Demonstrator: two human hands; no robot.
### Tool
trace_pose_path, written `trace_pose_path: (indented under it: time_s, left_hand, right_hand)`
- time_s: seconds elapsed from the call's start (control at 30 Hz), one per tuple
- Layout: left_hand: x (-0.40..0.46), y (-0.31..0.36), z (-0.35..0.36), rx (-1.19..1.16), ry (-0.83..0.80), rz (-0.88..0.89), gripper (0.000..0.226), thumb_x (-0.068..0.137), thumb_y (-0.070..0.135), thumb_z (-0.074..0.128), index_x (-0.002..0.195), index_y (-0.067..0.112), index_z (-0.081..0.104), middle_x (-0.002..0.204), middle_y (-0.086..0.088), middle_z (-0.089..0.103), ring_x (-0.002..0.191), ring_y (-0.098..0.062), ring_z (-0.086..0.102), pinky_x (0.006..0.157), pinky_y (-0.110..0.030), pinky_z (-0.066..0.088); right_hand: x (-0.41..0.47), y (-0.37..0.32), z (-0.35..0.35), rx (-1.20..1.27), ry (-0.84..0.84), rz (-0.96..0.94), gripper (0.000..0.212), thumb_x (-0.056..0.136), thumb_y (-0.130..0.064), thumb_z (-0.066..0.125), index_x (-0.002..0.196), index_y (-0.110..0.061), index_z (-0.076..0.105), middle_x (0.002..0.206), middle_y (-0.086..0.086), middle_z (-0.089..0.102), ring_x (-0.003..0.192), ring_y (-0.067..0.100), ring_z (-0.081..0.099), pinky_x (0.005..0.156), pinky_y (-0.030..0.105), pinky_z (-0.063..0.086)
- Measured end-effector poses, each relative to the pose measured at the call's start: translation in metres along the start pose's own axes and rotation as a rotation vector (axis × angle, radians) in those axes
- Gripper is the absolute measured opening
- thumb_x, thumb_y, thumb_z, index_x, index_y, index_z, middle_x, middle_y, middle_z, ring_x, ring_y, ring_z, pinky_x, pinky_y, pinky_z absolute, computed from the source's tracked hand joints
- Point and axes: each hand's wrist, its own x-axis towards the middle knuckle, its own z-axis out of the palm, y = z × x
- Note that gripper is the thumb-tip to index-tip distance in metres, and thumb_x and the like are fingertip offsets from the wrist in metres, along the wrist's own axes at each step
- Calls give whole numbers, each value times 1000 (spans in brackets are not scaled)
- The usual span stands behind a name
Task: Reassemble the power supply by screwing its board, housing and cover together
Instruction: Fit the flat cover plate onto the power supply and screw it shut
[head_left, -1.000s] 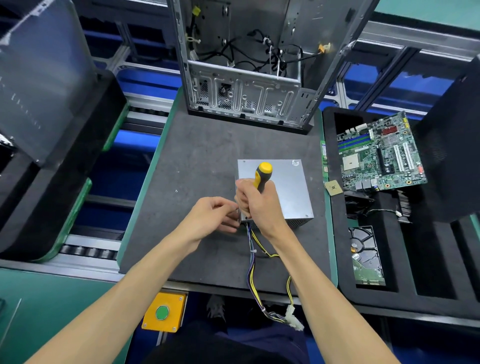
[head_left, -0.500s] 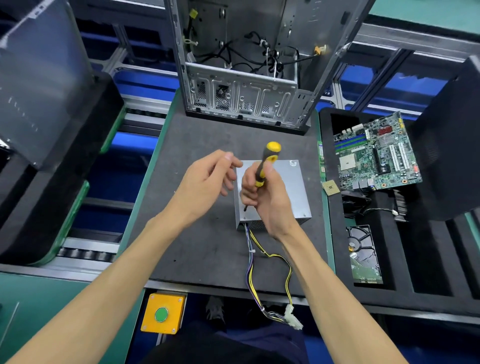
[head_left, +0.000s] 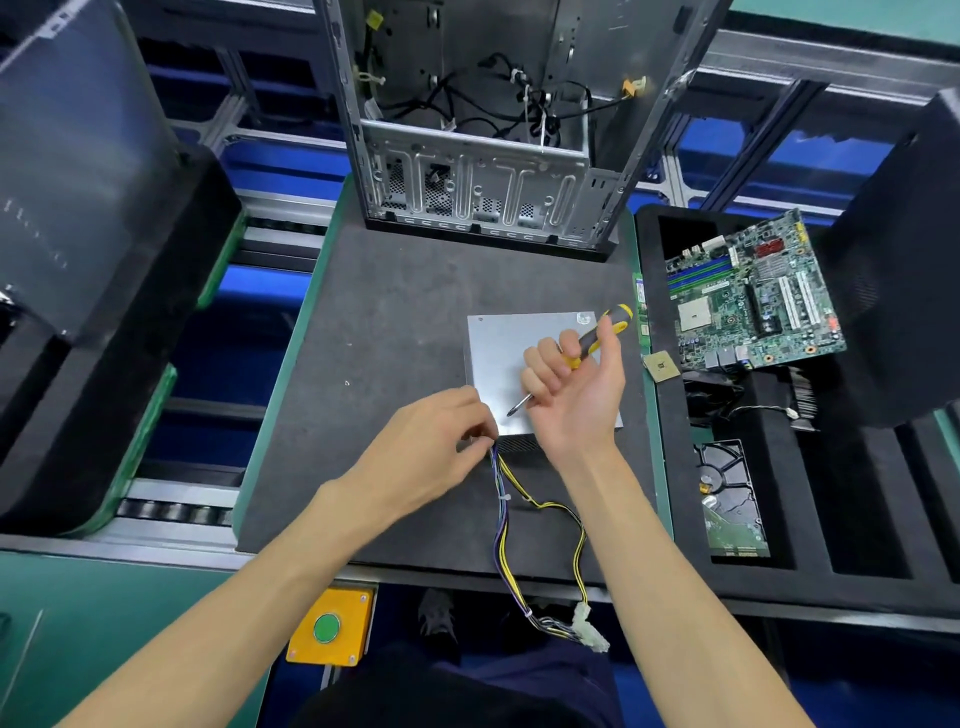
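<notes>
Since the earlier frame, the left hand (head_left: 441, 447) has dropped from above the power supply (head_left: 524, 358) to its near-left corner, and the screwdriver (head_left: 582, 353) has tipped from near-upright to a slant, handle far-right, tip near-left.

The power supply lies flat on the dark mat (head_left: 395, 322), near its right edge, cover uppermost. Its cable bundle (head_left: 524, 525) trails toward the near edge of the mat and hangs over it.

The left hand's fingertips are pinched together at the corner where the cables exit; whether they hold a screw cannot be told. The right hand (head_left: 571, 384) is closed around the screwdriver handle, with the tip clear of the cover and pointing toward the left fingertips.

Risks from this position:
- A small screw may slip from the pinch and fall among the cables.
- An angled tip may ride out of the screw head and scratch the cover or strike the left fingertips.
- A wire caught under the cover edge may be crushed during tightening.
</notes>
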Motion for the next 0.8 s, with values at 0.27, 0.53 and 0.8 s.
trace_pose_path:
  time_s: [0.27,0.53,0.8]
  left_hand:
    - [-2,-13,9,-279,-30,-280,27,81,21,81,88,28,56,78,12,65,66,-7,60,66,-21,52]
    - [-4,-18,17,-374,-5,-339,31,80,20,82,84,30,54,81,15,67,64,-9,62,63,-17,52]
    - [-3,-19,17,-375,7,-332,31,79,21,83,84,28,54,75,8,67,63,-9,63,64,-22,55]
  right_hand:
    - [-13,12,9,-226,-128,-52,47,101,-40,46,61,-21,31,56,-6,18,50,11,13,39,21,15]
    - [-15,23,15,-363,-137,-74,40,91,-29,48,58,-21,27,53,-6,21,49,11,12,42,24,11]
    - [-16,22,18,-347,-170,-109,39,87,-30,49,58,-21,25,51,-7,20,49,10,12,40,22,13]
